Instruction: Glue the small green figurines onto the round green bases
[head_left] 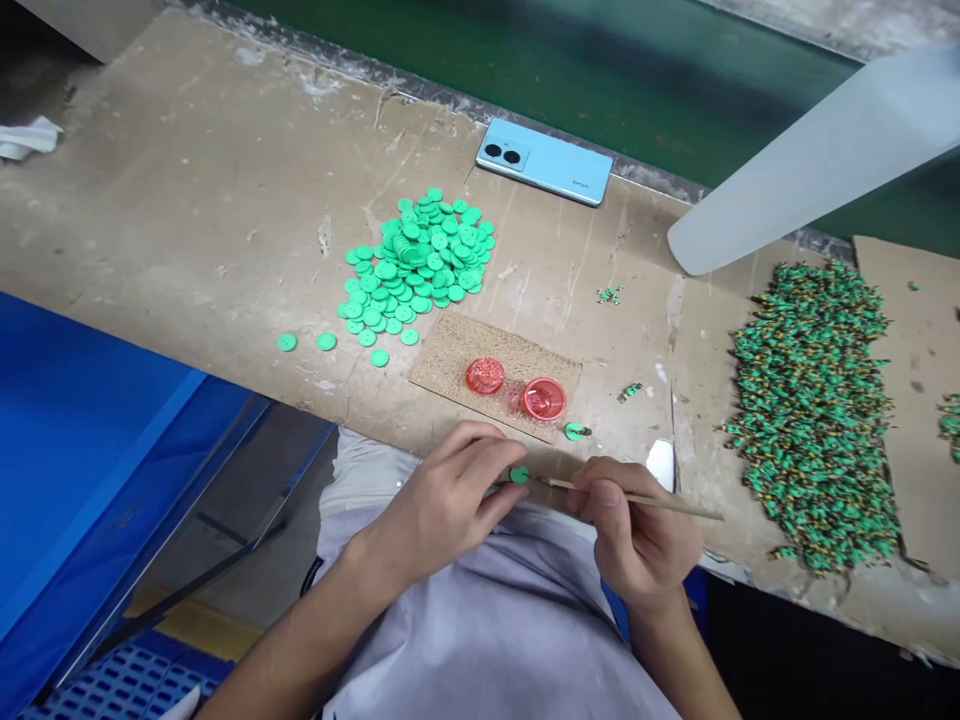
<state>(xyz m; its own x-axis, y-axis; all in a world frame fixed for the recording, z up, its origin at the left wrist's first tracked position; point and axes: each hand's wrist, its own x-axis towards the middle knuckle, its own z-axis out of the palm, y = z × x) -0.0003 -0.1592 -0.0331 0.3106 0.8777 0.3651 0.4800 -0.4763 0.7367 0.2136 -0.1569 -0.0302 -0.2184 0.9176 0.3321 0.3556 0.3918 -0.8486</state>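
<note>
Between the thumb and fingers of my left hand (454, 490) is a small green disc (519, 474); whether a figure is fixed to it I cannot tell. My right hand (637, 525) grips a thin paintbrush (667, 503), its tip at the disc's right edge. Just beyond my hands, two small red cups (544, 399) rest on a brown board (442, 362). Right of the board lies another green disc (575, 431) with a small dark piece on it. A tiny green figure (630, 392) lies farther right.
A pile of green discs (420, 260) spreads behind the board. At the back lies a light blue phone (544, 162). A pale cylinder (810, 160) leans over the right rear. Heaped small green and dark figures (814, 420) cover the table's right side. Blue material (82, 470) hangs left.
</note>
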